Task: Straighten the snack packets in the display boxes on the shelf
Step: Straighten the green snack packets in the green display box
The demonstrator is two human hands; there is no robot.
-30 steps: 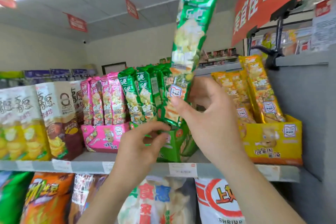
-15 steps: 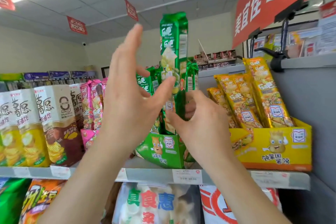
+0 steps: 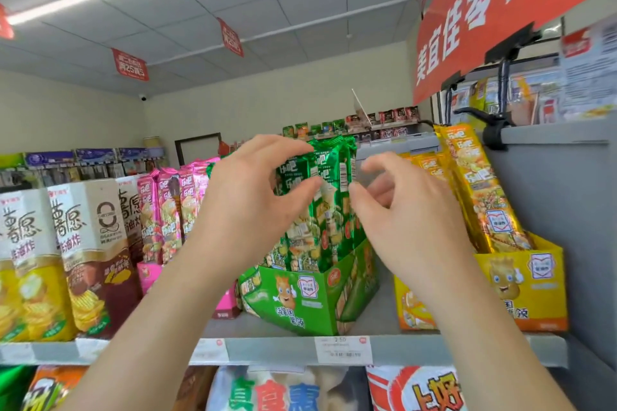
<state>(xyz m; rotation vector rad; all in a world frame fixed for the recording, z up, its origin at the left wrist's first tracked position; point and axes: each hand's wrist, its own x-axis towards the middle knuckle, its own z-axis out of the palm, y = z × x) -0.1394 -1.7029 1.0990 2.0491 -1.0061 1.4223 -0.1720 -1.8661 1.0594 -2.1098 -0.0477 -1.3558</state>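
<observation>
A green display box (image 3: 300, 300) stands skewed on the shelf (image 3: 273, 349), one corner turned toward me. Upright green snack packets (image 3: 320, 227) fill it. My left hand (image 3: 247, 207) reaches over the tops of the packets, its thumb pressed on the front of one and its fingers curled over the top edge. My right hand (image 3: 407, 220) is at the right side of the bunch, with the thumb tip touching a packet's edge. Its fingers hang loosely curled, apart from the packets.
A yellow display box (image 3: 534, 287) with leaning yellow packets (image 3: 484, 200) stands to the right against a grey wall. Pink packets (image 3: 170, 210) in a pink box (image 3: 148, 274) stand to the left, then tall chip cartons (image 3: 90, 243). A black clamp (image 3: 497, 133) and a red sign (image 3: 500, 3) hang above.
The green packet that my right hand held high has gone down into the green box. My left hand dropped from an open raised pose onto the packet tops.
</observation>
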